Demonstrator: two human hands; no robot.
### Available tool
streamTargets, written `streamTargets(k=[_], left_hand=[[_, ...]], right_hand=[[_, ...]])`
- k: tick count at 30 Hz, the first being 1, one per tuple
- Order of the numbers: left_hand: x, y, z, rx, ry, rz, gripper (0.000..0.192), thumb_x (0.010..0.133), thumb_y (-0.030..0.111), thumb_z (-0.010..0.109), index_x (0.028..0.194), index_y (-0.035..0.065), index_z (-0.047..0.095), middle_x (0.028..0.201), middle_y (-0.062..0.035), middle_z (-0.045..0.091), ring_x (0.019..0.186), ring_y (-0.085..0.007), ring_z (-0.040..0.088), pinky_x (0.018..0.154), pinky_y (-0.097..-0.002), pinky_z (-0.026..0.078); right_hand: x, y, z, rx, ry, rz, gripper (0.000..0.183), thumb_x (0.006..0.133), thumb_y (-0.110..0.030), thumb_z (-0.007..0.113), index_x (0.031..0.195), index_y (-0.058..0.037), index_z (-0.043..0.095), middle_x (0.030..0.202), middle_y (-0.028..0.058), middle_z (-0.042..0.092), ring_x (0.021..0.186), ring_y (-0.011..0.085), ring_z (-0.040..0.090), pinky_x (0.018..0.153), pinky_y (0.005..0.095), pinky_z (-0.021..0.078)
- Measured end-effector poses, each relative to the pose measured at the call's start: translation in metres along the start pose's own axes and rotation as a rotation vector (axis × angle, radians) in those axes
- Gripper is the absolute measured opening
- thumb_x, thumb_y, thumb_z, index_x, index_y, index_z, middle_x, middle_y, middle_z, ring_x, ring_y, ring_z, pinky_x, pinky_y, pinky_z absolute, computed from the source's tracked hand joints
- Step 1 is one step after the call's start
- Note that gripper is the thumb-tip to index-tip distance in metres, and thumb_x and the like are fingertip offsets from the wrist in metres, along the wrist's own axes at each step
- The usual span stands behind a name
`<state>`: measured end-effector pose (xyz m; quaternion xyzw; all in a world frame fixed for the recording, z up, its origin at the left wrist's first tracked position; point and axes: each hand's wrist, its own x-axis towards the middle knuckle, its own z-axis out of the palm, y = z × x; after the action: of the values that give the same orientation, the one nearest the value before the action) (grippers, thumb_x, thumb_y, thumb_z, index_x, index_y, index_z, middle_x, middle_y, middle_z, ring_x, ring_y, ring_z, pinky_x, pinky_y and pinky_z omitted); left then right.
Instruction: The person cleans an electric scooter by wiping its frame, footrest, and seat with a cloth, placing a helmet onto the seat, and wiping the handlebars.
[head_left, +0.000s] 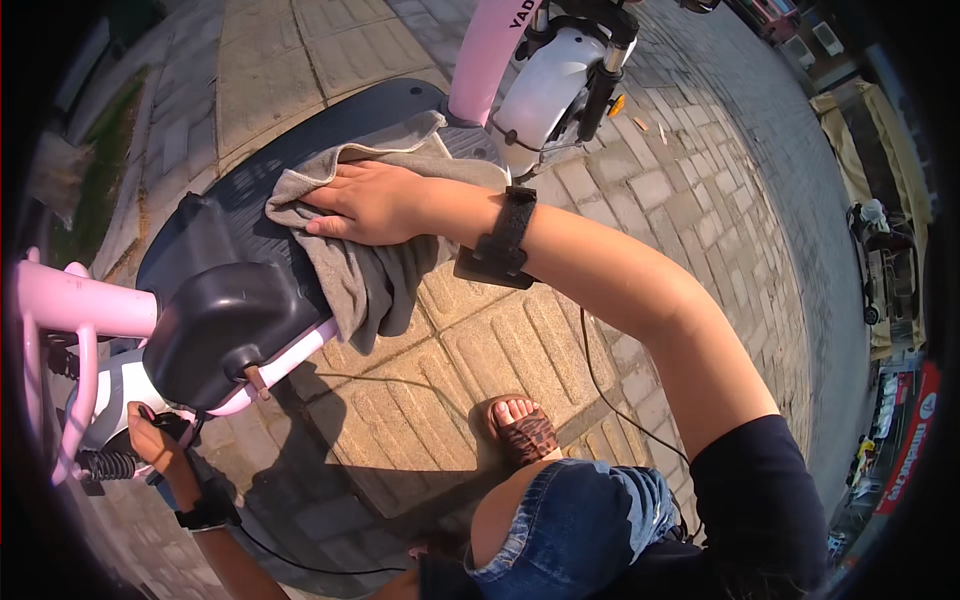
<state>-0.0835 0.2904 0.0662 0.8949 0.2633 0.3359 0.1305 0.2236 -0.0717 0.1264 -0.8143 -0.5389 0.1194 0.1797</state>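
A pink electric scooter stands across the view, with a dark ribbed plastic footboard (259, 161) between its pink front column (491, 64) and pink rear frame (94, 300). My right hand (367, 202) lies flat on a crumpled grey cloth (337, 259), pressing it on the footboard. The cloth's lower end hangs over the footboard's near side. At lower left, my left hand (154, 442) is curled beside the white rear fender (124, 394), below a black plastic housing (225, 330). Whether its fingers grip a part there is hidden.
A white front fender (551, 82) and black fork (600, 94) are at the top. Thin cables (615, 405) run from my wrist straps. My sandalled foot (521, 431) rests on ribbed yellow paving. A coil spring (112, 465) sits by my left hand. Parked vehicles (885, 270) are far right.
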Motion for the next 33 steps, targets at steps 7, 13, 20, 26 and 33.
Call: streamTargets(k=[7, 13, 20, 26, 33], left_hand=[[0.001, 0.016, -0.002, -0.027, -0.059, 0.099, 0.028, 0.092, 0.018, 0.025, 0.073, 0.001, 0.035, 0.063, -0.0081, 0.028, 0.057, -0.0192, 0.03, 0.053, -0.0319, 0.028], [0.001, 0.023, -0.001, -0.057, -0.006, 0.096, 0.036, 0.096, 0.023, 0.024, 0.077, -0.0031, 0.041, 0.066, -0.0174, 0.039, 0.062, -0.0306, 0.041, 0.061, -0.0374, 0.033], [0.0, 0.011, 0.002, 0.054, -0.042, 0.0, 0.038, 0.094, 0.025, 0.023, 0.076, -0.004, 0.041, 0.068, -0.0184, 0.041, 0.064, -0.032, 0.041, 0.063, -0.0386, 0.034], [-0.001, 0.011, 0.008, 0.238, -0.066, 0.082, 0.027, 0.088, 0.019, 0.034, 0.072, -0.0018, 0.038, 0.064, -0.0144, 0.035, 0.061, -0.0275, 0.039, 0.057, -0.0355, 0.032], [-0.001, 0.015, -0.005, 0.104, -0.236, -0.055, 0.032, 0.09, 0.023, 0.03, 0.074, -0.0026, 0.038, 0.065, -0.0115, 0.034, 0.061, -0.023, 0.037, 0.058, -0.0339, 0.032]], right_hand=[[0.018, 0.049, -0.016, 0.011, 0.037, 0.308, 0.062, 0.091, -0.049, 0.034, 0.133, -0.0036, 0.035, 0.137, 0.0181, 0.035, 0.127, 0.0324, 0.032, 0.105, 0.0395, 0.0246], [-0.018, 0.014, -0.016, -0.209, 0.127, 0.255, 0.067, 0.089, -0.053, 0.037, 0.135, -0.0037, 0.033, 0.139, 0.0212, 0.03, 0.129, 0.0335, 0.029, 0.106, 0.0399, 0.0234], [-0.03, -0.017, 0.011, -0.2, 0.166, 0.042, 0.063, 0.087, -0.057, 0.037, 0.139, -0.0225, 0.029, 0.141, 0.0212, 0.026, 0.134, 0.0352, 0.017, 0.109, 0.0472, 0.0117], [0.001, -0.024, 0.015, -0.071, 0.097, -0.118, 0.058, 0.087, -0.054, 0.039, 0.138, -0.0277, 0.031, 0.142, 0.0171, 0.028, 0.133, 0.0325, 0.021, 0.11, 0.0438, 0.0115], [-0.008, 0.029, -0.016, -0.134, 0.093, 0.214, 0.067, 0.085, -0.06, 0.037, 0.138, -0.0199, 0.031, 0.142, 0.0172, 0.029, 0.133, 0.0334, 0.021, 0.109, 0.0406, 0.0162]])
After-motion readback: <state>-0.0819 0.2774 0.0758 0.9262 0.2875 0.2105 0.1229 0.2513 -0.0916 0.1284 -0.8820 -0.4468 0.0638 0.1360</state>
